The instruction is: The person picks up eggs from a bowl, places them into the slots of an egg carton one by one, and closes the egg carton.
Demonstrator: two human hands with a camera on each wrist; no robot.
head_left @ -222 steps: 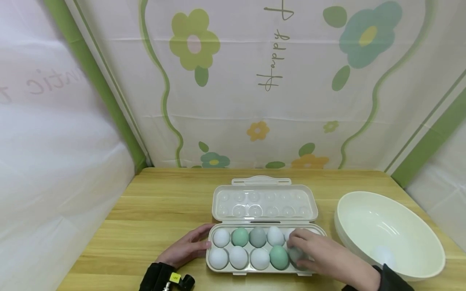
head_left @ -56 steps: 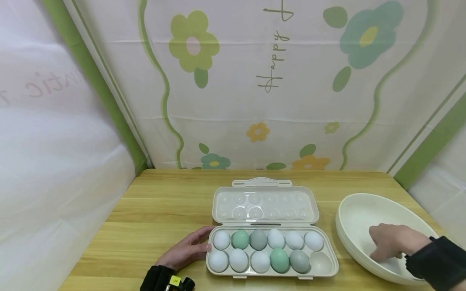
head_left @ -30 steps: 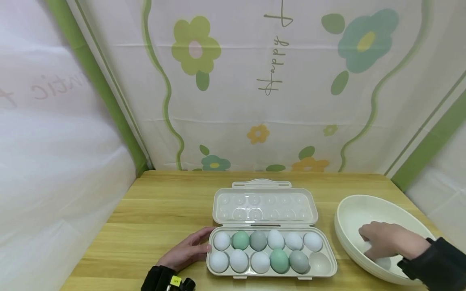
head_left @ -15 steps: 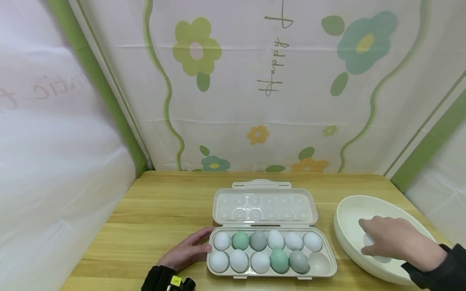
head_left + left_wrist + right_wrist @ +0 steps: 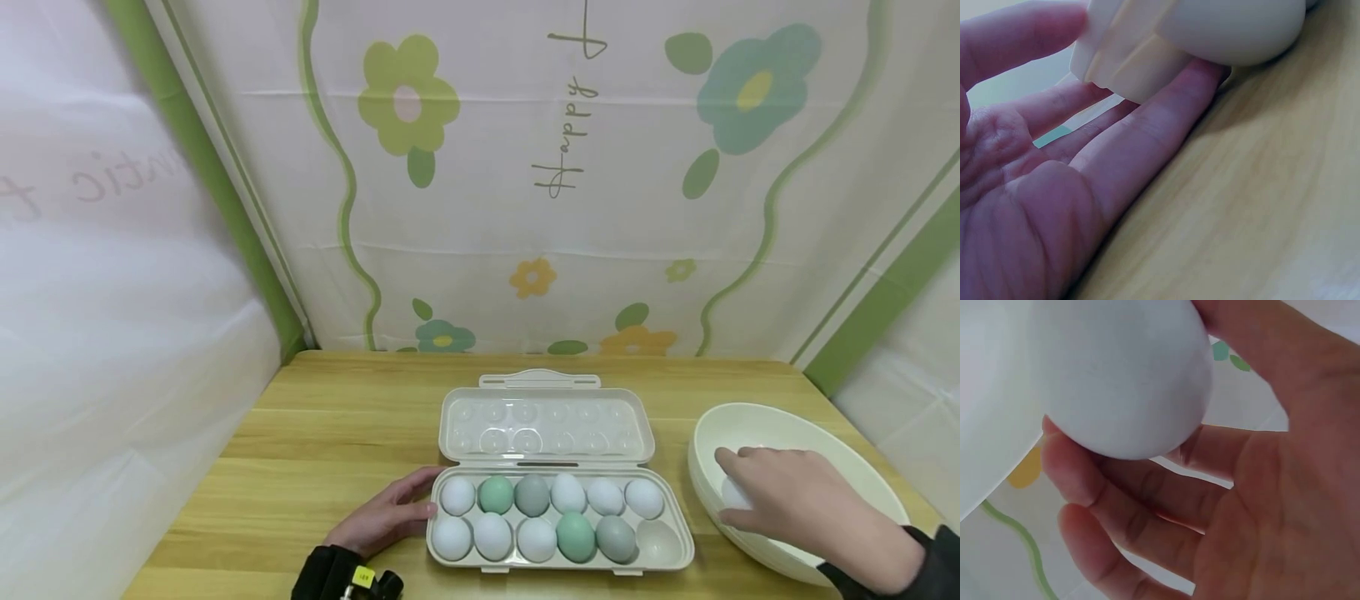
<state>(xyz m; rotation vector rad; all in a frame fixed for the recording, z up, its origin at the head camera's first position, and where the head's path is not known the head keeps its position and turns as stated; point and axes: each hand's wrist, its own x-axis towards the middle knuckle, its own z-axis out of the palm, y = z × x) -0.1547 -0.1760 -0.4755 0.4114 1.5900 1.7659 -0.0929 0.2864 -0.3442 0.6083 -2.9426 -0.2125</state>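
Observation:
A white egg (image 5: 735, 494) is held in my right hand (image 5: 806, 504) over the near left part of the large cream bowl (image 5: 795, 427). In the right wrist view the thumb and curled fingertips grip this white egg (image 5: 1125, 375) from its sides and below. The egg carton (image 5: 663, 543) lies with its lid raised, holding white, green and grey eggs in two rows. Its near right cup holds no egg. At the carton's left end, my left hand (image 5: 386, 512) holds on, thumb on the rim and fingers reaching under the edge in the left wrist view.
The carton's clear-looking lid (image 5: 547, 423) lies back toward the far side of the wooden table (image 5: 330, 417). Behind the table hangs a flower-printed cloth (image 5: 480, 200). White cloth (image 5: 135, 417) also closes the left side.
Since the oldest frame, my right hand left the grey egg in the carton and reached into the bowl. It now lifts a white egg leftward there. My left hand stays at the carton.

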